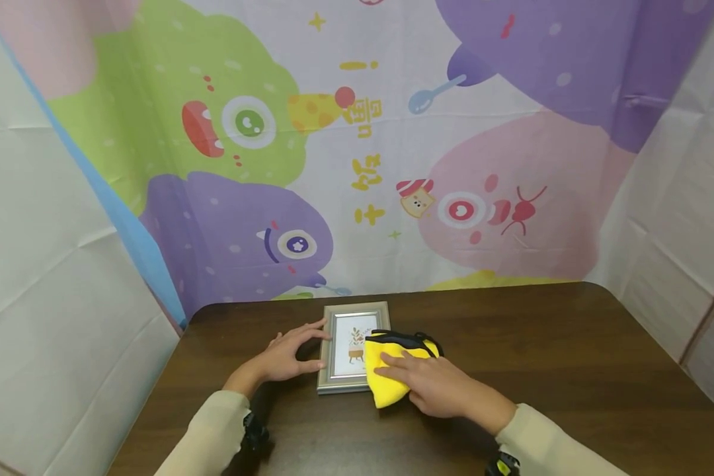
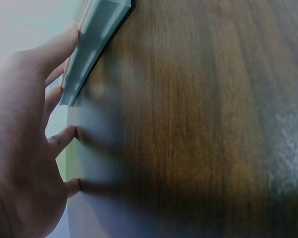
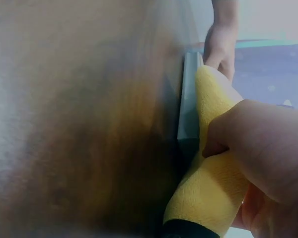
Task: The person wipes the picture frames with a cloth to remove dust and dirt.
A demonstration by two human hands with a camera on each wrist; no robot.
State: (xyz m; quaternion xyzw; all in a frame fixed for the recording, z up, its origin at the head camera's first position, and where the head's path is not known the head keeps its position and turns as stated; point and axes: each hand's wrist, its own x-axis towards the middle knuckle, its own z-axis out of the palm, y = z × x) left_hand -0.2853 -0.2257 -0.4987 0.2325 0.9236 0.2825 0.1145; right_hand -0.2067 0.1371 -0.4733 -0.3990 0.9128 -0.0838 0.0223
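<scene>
A silver picture frame (image 1: 327,357) with a potted-plant print lies flat on the brown table. Along its left edge my left hand (image 1: 288,354) touches it, thumb near the front and fingers farther back. The left wrist view shows the thumb against the frame's side (image 2: 92,47), with other fingertips down on the table. My right hand (image 1: 437,387) holds a yellow cloth (image 1: 389,387) with black trim over the frame's right part. In the right wrist view the thumb presses into the bunched cloth (image 3: 203,193). The cloth hides part of the print.
The frame rests near the back edge of the wooden table (image 1: 529,344). Behind the table hangs a cartoon-printed curtain (image 1: 381,258). Pale sheets (image 1: 53,277) close off both sides.
</scene>
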